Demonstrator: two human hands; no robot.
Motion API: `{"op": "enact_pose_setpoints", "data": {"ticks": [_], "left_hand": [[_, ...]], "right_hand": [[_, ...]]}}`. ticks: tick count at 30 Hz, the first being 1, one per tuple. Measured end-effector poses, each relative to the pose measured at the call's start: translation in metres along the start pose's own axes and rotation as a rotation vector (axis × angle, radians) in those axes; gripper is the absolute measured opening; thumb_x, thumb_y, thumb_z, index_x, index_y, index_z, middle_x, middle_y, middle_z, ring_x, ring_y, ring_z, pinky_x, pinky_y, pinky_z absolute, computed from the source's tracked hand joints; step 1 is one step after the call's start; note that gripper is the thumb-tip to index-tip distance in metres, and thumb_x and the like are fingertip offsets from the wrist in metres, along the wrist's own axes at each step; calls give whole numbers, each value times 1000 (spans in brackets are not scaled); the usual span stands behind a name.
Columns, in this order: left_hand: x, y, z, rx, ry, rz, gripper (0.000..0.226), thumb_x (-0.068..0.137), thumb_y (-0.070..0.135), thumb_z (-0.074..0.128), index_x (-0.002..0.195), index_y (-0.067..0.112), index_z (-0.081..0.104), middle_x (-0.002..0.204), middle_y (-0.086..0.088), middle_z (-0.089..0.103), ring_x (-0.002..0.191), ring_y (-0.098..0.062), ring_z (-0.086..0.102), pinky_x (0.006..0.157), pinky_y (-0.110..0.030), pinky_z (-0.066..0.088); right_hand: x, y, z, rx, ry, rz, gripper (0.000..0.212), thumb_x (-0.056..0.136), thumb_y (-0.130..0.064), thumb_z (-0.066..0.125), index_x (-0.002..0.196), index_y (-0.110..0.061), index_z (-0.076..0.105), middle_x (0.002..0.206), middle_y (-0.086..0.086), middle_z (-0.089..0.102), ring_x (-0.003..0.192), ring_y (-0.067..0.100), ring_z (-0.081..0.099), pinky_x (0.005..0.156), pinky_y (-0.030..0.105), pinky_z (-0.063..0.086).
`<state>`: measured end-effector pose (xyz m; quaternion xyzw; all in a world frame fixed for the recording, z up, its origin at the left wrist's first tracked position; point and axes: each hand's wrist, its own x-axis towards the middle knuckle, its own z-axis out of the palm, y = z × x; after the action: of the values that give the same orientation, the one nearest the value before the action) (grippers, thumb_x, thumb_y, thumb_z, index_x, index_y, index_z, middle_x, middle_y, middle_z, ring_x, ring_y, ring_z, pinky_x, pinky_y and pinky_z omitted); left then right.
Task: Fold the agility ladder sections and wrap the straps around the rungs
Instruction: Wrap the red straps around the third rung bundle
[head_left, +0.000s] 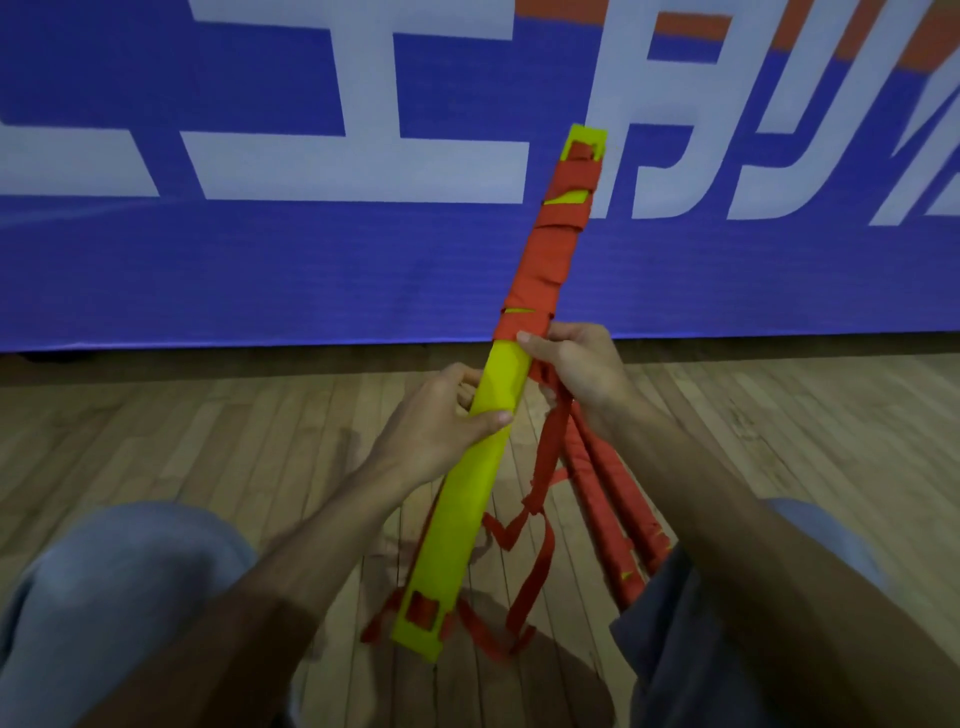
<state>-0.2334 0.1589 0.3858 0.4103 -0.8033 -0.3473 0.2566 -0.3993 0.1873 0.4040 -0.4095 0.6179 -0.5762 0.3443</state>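
Left hand (441, 410) grips one bundle (467, 499), right hand (576, 369) strap (543, 452).

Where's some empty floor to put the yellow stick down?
Bare wooden floor: left, between the blue banner and the left knee, and far right below the banner. Crowded between the knees: loose red straps and wrapped red bundles.
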Motion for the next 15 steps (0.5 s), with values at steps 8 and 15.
{"op": "enact_pose_setpoints", "data": {"ticks": [8, 15], "left_hand": [[-2, 5, -6, -294, -157, 91, 22, 85, 24, 72, 105, 17, 66, 91, 2, 70, 86, -7, 66, 80, -28, 56], [-16, 27, -23, -740, -480, 49, 35, 90, 21, 55, 123, 11, 61, 115, -10, 71, 103, -28, 68, 92, -42, 53]], "right_hand": [[3, -12, -17, 293, -95, -95, 15, 93, -13, 59, 84, -2, 63, 55, 9, 49, 32, 12, 36, 34, 19, 27], [-5, -15, -26, 664, -473, -208, 23, 83, -27, 66, 91, -6, 68, 72, 22, 42, 33, 6, 37, 37, 19, 35]]}}
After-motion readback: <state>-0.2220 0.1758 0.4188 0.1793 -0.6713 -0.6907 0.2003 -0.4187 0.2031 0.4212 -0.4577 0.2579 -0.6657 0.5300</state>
